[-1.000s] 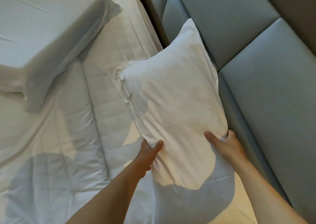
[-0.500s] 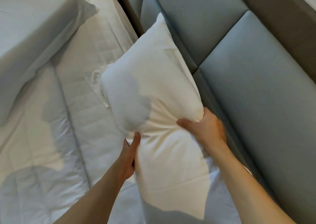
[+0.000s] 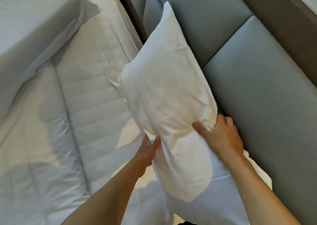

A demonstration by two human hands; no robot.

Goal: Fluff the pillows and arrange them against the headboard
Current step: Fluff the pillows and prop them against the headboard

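Two hands grip one white pillow. The left hand [image 3: 147, 153] pinches the pillow's [image 3: 168, 104] left edge between thumb and fingers. The right hand [image 3: 223, 137] clamps the right edge, thumb on the front face, fingers wrapped behind. The pillow extends up and away from both hands, its far corner overlapping the grey padded headboard [image 3: 257, 73], which lies just right of the right hand. One second pillow [image 3: 39, 29] lies well left of the left hand, on the white quilted bedding [image 3: 96, 104].

Warm light patches fall across the white quilted bedding [image 3: 96, 114]
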